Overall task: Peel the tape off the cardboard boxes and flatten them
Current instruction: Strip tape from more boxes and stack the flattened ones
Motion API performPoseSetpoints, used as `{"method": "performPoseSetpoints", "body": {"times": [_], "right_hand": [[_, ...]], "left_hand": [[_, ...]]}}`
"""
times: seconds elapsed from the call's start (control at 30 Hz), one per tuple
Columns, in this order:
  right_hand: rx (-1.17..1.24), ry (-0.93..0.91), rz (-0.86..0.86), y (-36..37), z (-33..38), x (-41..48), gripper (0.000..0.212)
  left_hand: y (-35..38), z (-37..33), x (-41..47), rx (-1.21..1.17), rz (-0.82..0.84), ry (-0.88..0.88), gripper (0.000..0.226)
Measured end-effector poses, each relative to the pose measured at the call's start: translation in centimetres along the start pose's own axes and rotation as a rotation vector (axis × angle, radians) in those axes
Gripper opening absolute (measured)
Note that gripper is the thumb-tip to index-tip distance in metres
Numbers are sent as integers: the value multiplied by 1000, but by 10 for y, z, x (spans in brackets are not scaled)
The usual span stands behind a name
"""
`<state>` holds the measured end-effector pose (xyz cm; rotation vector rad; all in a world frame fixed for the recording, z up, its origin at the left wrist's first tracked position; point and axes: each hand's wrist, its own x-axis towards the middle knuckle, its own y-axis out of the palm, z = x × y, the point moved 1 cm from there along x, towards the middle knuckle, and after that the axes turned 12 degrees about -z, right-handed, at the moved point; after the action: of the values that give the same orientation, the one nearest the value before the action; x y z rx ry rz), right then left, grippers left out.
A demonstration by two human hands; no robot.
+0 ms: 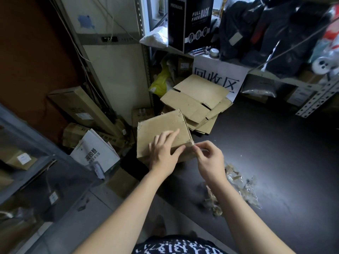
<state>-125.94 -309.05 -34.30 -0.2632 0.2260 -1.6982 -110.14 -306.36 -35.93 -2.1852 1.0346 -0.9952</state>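
**Peeling tape at a box corner**

Pressing the left grip (pixel 165 151) flat on top of the cardboard box (pixel 161 129), fingers straight and slightly spread, grasping nothing. Pinching a thin strip of clear tape (pixel 194 143) with the right grip (pixel 209 158) at the box's near right corner, thumb and forefinger closed on the strip, the remaining fingers loosely bent.

Working on a box standing unflattened in the middle of the view, just in front of a pile of flattened cardboard (pixel 194 99) lying on the dark floor (pixel 266 143). Not telling what lies under the box, its base being hidden.

Looking down also on crumpled tape scraps (pixel 236 182) scattered on the floor to the right, beside the right forearm and apart from the box. Seeing a white paper bag (pixel 95 151) with dark characters to the left, leaning among brown cartons. Seeing a white sign (pixel 220 77) with large characters beyond the pile, at a shelf edge, and a black carton (pixel 198 22) marked FULL FACE MASK on the shelf above.
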Motion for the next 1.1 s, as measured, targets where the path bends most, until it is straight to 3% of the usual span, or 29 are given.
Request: {"method": "performPoseSetpoints", "body": {"times": [0.2,0.4,0.5,0.63,0.8,1.1], "right_hand": [[200,-194,78,2,52,5,5],[270,-267,170,8,60,1,6],[293,-274,181,8,58,-1,5],[275,-265,164,6,51,-3,4],[203,-237,76,4,41,-7,9],[152,-198,-61,-2,35,-14,10]], "left_hand": [[-34,4,18,-277,-135,-50,50],[-46,10,15,-289,-43,-14,67],[-53,8,19,-212,-58,85,58],[-53,7,23,-72,-137,279,47],[-41,14,13,-217,-135,283,44],[-35,16,10,-238,-119,334,45]]}}
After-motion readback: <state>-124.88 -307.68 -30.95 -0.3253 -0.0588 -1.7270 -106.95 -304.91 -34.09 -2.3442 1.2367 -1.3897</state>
